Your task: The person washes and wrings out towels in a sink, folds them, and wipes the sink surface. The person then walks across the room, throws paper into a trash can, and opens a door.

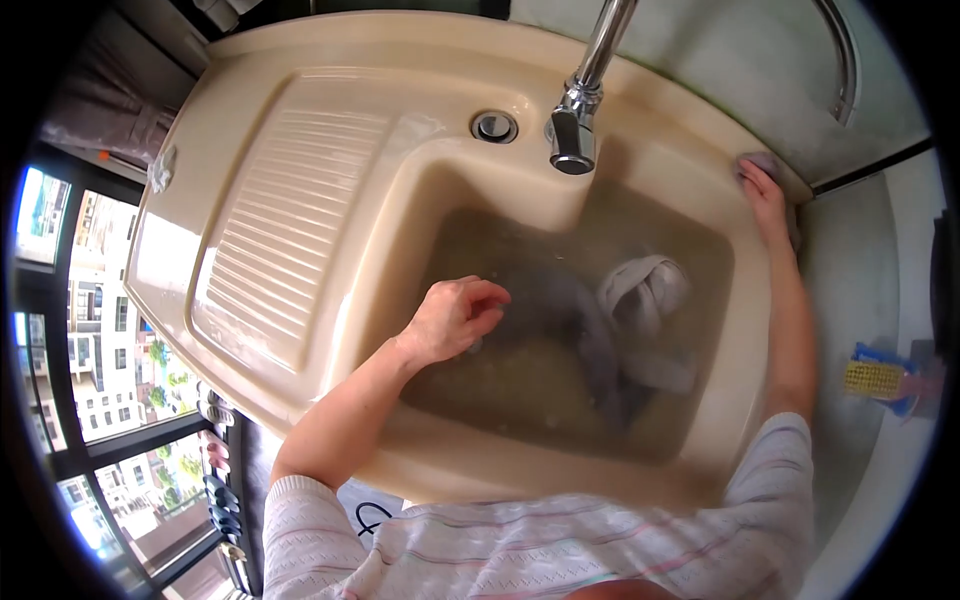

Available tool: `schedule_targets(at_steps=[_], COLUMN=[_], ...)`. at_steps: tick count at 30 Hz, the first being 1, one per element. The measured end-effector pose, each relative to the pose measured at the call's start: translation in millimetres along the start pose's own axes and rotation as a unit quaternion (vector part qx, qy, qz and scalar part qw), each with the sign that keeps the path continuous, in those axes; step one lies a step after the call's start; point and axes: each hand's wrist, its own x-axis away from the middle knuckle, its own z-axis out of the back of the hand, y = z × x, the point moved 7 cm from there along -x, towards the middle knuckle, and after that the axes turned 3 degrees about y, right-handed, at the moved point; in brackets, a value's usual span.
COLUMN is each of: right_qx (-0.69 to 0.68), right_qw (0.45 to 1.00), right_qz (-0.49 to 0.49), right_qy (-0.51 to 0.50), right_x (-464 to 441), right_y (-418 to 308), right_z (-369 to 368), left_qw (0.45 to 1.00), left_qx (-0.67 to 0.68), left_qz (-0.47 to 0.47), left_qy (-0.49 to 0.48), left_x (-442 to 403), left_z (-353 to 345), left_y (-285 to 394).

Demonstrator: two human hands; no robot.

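Observation:
Above the water in the sink basin (365,290), my left hand (450,320) is bent at the wrist. Its fingers curl loosely, with a gap between them, and nothing shows in them. My right hand (766,200) reaches along the right rim and holds a bunched grey cloth (758,162) against the ledge by the wall. Part of that cloth is hidden under the hand. In the cloudy grey water, a pale cloth (645,285) breaks the surface. Darker grey fabric (600,370) lies submerged beside it, its outline blurred.
A chrome faucet (574,135) hangs over the basin's back edge, beside a round drain fitting (494,126). The ribbed washboard (285,220) fills the left side. A yellow and blue brush (875,379) is at the right wall. Windows (125,320) stand at the left.

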Motion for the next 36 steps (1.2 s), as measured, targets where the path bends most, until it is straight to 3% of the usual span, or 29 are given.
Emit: schedule_targets(at_steps=[5, 6, 8, 9, 10, 14, 16, 18, 21, 24, 28, 34, 36], right_qx=[0.089, 0.121, 0.057, 0.054, 0.057, 0.136, 0.125, 0.179, 0.317, 0.451, 0.530, 0.552, 0.530], right_qw=[0.975, 0.973, 0.982, 0.978, 0.972, 0.984, 0.987, 0.984, 0.944, 0.890, 0.844, 0.818, 0.832], right_qz=[0.174, 0.162, 0.116, 0.159, 0.199, 0.007, 0.075, 0.011, 0.060, -0.049, -0.011, -0.159, -0.148], right_qy=[-0.109, -0.113, -0.135, -0.125, -0.114, -0.113, -0.064, -0.007, 0.064, 0.036, 0.080, 0.009, 0.071], right_x=[-46, -55, -64, -58, -49, -25, -11, 4, 30, 35, 63, 157, 200], right_y=[-120, -125, -134, -140, -143, -78, -44, -8, -1, 5, 10, -58, -60], right_z=[-157, -181, -209, -209, -203, -101, -34, 17, 56, 60, 60, 55, 58], left_qw=[1.000, 1.000, 1.000, 1.000, 1.000, 0.999, 0.999, 0.999, 1.000, 0.999, 0.996, 0.992, 0.991], left_qx=[-0.029, -0.026, -0.008, 0.003, 0.008, 0.017, 0.002, 0.000, -0.012, -0.041, -0.080, -0.100, -0.102], left_qz=[0.005, 0.012, 0.017, 0.015, 0.024, 0.037, 0.039, 0.030, 0.013, -0.005, -0.030, -0.067, -0.080], left_qy=[-0.010, -0.013, 0.003, 0.005, 0.008, 0.012, 0.006, 0.012, 0.014, 0.016, 0.021, 0.032, 0.040], left_x=[-4, -4, -2, -1, 0, 3, 3, 3, 3, 2, 6, 4, 4], left_z=[-8, -10, -8, -7, -6, -2, -3, -4, -4, -4, -2, -2, -1], left_y=[0, 0, -3, -3, -3, -3, 0, -1, 1, 3, 3, 1, 1])
